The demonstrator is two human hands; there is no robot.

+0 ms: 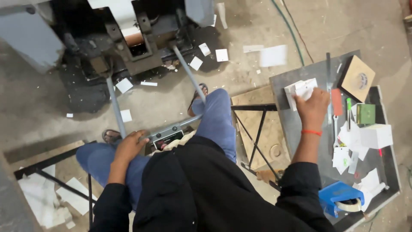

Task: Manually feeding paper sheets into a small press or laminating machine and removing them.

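Machine point(133, 38) at 11 o'clock. Metal table point(300, 129) at 3 o'clock. Left hand point(131, 146) grips the machine's lever bar point(171, 129) closed. Right hand point(313, 107) clamps a stack of white cards point(300, 89) on the table. Blue tape dispenser point(339, 197) at 5 o'clock.

grey metal table point(300, 124) at right bears white paper pieces point(358, 139), blue tape dispenser point(341, 197), green box point(365, 114); concrete floor point(240, 73) strewn with paper scraps point(222, 55)

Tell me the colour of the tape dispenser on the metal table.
Blue tape dispenser, bottom right of the head view.
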